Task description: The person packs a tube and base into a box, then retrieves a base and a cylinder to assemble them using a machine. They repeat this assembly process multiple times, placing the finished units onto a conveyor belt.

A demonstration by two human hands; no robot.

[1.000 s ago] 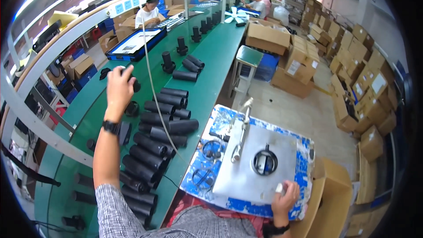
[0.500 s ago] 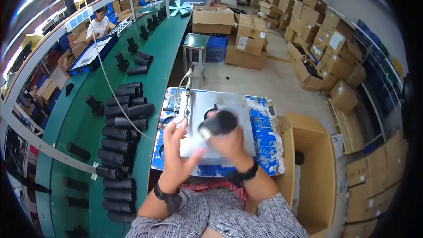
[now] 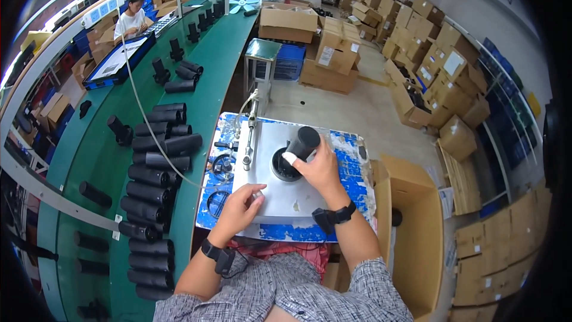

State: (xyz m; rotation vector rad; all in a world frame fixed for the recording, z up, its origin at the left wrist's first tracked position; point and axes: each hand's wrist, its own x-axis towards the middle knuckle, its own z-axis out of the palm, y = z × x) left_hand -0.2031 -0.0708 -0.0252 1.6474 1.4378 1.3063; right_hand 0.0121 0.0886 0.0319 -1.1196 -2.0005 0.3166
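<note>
My right hand (image 3: 322,170) is wrapped round a black plastic cylinder (image 3: 305,141), which tilts over a round dark fixture (image 3: 286,166). The cylinder's lower end meets the fixture's opening; how far in it sits is hidden. The fixture stands on a grey metal plate (image 3: 298,203). Over the plate's left part my left hand (image 3: 239,207) hovers with fingers curled and apart, holding nothing. Behind that hand a metal clamp-like rod with a hose (image 3: 250,134) runs along the plate. Two black rings lie at the left, a spoked ring (image 3: 223,167) and a thinner ring (image 3: 218,204).
A green bench (image 3: 202,107) at my left carries many black cylinders (image 3: 148,194) in a row. An open cardboard box (image 3: 417,244) stands at my right. Ahead are a metal stool (image 3: 262,50) and stacked cartons (image 3: 339,48). Two people sit across the bench.
The cylinder has come down and forward to the fixture in my right hand. My left hand has drawn back, lower and nearer to me, its fingers curling in.
</note>
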